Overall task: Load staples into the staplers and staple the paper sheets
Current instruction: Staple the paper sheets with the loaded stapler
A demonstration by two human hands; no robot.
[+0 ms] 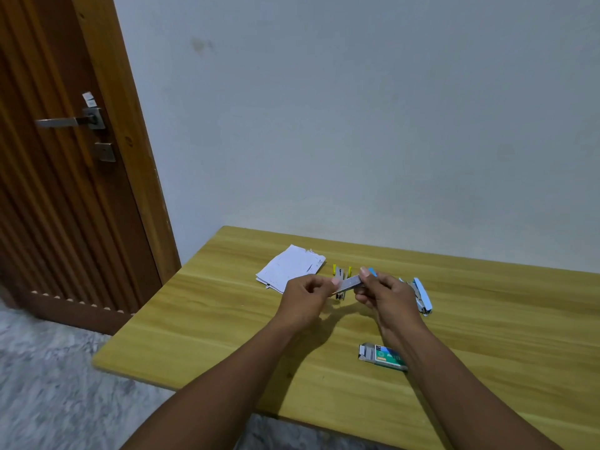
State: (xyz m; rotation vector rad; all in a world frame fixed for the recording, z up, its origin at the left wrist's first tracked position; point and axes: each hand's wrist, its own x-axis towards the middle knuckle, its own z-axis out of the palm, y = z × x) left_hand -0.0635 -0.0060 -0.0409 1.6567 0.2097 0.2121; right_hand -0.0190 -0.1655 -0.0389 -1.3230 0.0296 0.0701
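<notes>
Above the wooden table [211, 319] both hands hold one grey strip of staples [349, 282]. My left hand [306, 295] pinches its left end and my right hand [386, 293] pinches its right end. Behind the strip a yellow stapler [341, 274] lies opened on the table, partly hidden by my fingers. A blue stapler [422, 295] lies open to the right of my right hand. Another blue part [372, 272] shows just behind my right fingers. A small stack of white paper sheets [290, 267] lies at the back left.
An opened green and white staple box [383, 355] lies on the table near my right forearm. A brown door [65, 157] with a metal handle stands to the left, and a grey wall runs behind the table.
</notes>
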